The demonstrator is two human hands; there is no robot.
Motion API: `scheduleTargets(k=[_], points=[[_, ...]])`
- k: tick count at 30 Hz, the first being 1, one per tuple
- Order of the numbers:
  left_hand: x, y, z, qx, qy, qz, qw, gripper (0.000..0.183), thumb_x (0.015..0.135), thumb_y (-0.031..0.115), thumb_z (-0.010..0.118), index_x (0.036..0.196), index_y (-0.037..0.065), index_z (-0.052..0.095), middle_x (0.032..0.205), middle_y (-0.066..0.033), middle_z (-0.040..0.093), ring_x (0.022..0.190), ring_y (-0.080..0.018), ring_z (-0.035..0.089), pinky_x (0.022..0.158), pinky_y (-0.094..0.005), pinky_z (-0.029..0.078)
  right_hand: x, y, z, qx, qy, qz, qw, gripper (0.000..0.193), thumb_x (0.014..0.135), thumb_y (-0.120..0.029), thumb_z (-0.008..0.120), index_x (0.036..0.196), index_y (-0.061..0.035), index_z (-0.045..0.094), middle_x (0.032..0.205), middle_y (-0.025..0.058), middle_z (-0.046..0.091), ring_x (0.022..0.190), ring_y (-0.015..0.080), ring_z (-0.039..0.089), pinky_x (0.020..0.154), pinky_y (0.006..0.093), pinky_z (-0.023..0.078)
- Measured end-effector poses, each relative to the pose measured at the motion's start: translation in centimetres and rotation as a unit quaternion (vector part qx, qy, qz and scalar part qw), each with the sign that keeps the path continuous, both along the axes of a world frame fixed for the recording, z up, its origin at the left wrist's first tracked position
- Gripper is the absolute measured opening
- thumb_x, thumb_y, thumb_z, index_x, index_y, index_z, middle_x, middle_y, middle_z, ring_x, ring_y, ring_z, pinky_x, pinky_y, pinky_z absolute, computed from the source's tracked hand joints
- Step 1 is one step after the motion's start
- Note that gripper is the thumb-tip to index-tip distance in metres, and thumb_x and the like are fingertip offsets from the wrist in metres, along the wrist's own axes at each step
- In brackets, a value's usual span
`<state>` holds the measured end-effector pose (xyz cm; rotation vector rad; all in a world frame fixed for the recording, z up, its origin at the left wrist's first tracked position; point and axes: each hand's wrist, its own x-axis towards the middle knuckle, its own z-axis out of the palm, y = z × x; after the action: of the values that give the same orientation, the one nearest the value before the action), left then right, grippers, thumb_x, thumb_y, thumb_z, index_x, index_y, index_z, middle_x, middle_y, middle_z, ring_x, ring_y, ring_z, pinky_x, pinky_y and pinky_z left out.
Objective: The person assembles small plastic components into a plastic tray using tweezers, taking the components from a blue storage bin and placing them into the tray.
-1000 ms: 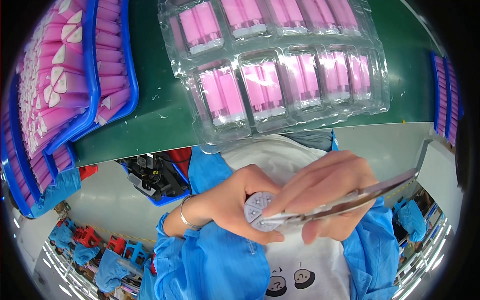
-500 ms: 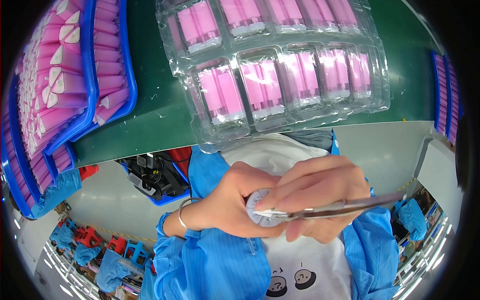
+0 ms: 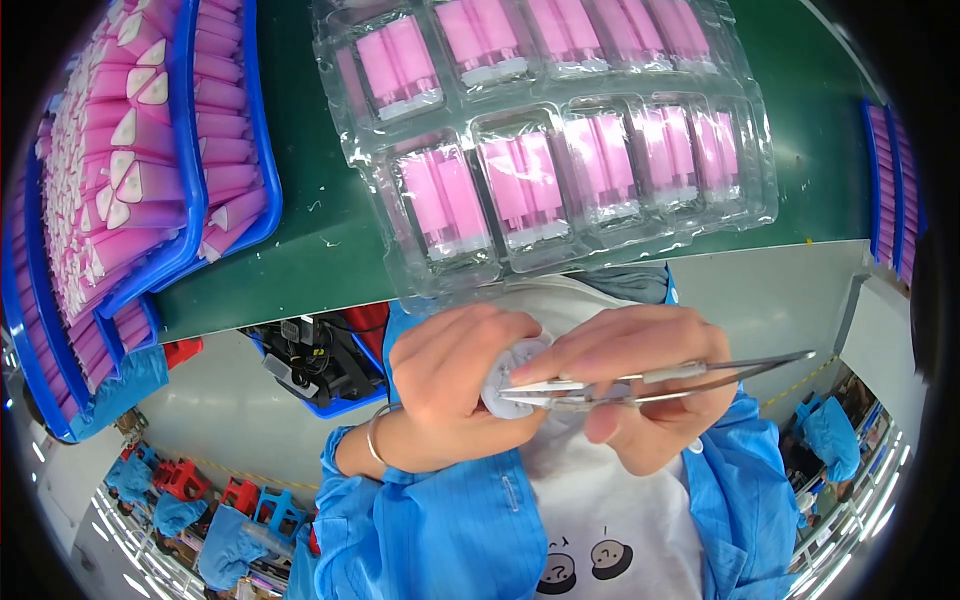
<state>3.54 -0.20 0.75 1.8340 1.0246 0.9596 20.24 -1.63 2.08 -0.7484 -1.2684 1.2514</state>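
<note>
My left hand [image 3: 450, 375] is closed around a small round light-grey part [image 3: 508, 382], whose pitted end face is turned toward my right hand. In my right hand [image 3: 650, 350] is a pair of metal tweezers [image 3: 690, 378] with pale tips. Those tips lie against the face of the grey part, and the two legs stand a little apart. The rest of the grey part is hidden inside my left fingers. Both hands are in front of my body, just off the near edge of the green table [image 3: 320, 262].
A clear plastic blister tray [image 3: 455, 128] with pink pieces in its pockets lies on the table. Blue bins [image 3: 196, 190] of pink tubes stand at the left, more blue bins [image 3: 873, 190] at the far right. Below the table edge sits a blue box [image 3: 335, 408] of black cabled devices.
My left hand has turned so its back and knuckles show more, and the grey part has shifted slightly left and up. The tweezers' legs have spread further apart.
</note>
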Motion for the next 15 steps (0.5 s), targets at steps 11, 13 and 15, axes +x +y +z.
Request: scheduleTargets(k=[11,13,15], points=[[-0.58,-0.38,-0.01,0.039,0.039,-0.002,0.998,0.038,0.047,0.012,0.07,0.081,-0.003,0.06,0.069,-0.0131,0.058,0.057,-0.0284,0.057,0.051,-0.0328,0.047,-0.08,-0.18,0.23,0.025,-0.046,-0.009,0.999,0.037,0.072,-0.007,0.077,0.102,0.005,0.059,0.089,0.0182,0.068,0.07,0.024,0.068,0.058,0.0289,0.055],[-0.73,-0.29,-0.06,0.037,0.036,-0.01,0.999,0.039,0.047,0.012,0.07,0.082,-0.003,0.06,0.07,-0.0131,0.058,0.057,-0.0284,0.057,0.052,-0.0327,0.046,-0.14,-0.25,0.23,0.025,-0.031,-0.001,0.999,0.039,0.071,-0.009,0.078,0.102,0.0047,0.059,0.089,0.018,0.068,0.07,0.0254,0.068,0.058,0.0296,0.055],[-0.75,-0.19,-0.19,0.055,0.049,-0.02,0.997,0.041,0.052,0.02,0.078,0.081,-0.002,0.059,0.07,-0.0107,0.06,0.056,-0.0232,0.058,0.052,-0.028,0.046,-0.06,-0.34,0.02,0.031,-0.037,-0.004,0.999,0.04,0.07,-0.01,0.079,0.102,0.0044,0.059,0.089,0.0177,0.068,0.07,0.0259,0.068,0.058,0.0299,0.055]])
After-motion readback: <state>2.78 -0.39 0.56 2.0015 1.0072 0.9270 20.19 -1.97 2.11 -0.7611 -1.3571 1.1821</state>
